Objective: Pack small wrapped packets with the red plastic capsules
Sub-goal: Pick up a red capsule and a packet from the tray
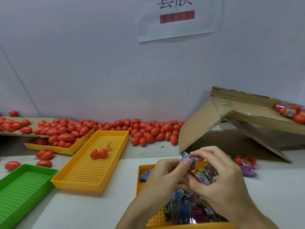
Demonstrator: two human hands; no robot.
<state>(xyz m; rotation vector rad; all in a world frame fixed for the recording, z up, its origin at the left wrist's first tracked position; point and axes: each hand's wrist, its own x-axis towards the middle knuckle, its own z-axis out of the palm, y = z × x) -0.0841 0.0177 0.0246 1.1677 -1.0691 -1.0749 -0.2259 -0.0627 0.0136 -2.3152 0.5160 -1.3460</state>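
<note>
Both hands meet above a yellow tray (140, 172) full of small wrapped packets (181, 207) at the lower right. My left hand (166, 176) and my right hand (219, 177) together pinch a blue wrapped packet (187, 157), with a bit of red capsule (190, 170) showing just below it between the fingers. My right hand also holds a few more packets (204, 176) in its curled fingers. A large heap of closed red capsules (148, 131) lies along the wall.
An open red capsule (99, 153) lies in a yellow perforated tray (105, 182). A green tray (24, 187) sits at lower left. Another yellow tray (69, 150) holds capsules at left. A propped cardboard box (231, 126) at right carries wrapped capsules (290, 110).
</note>
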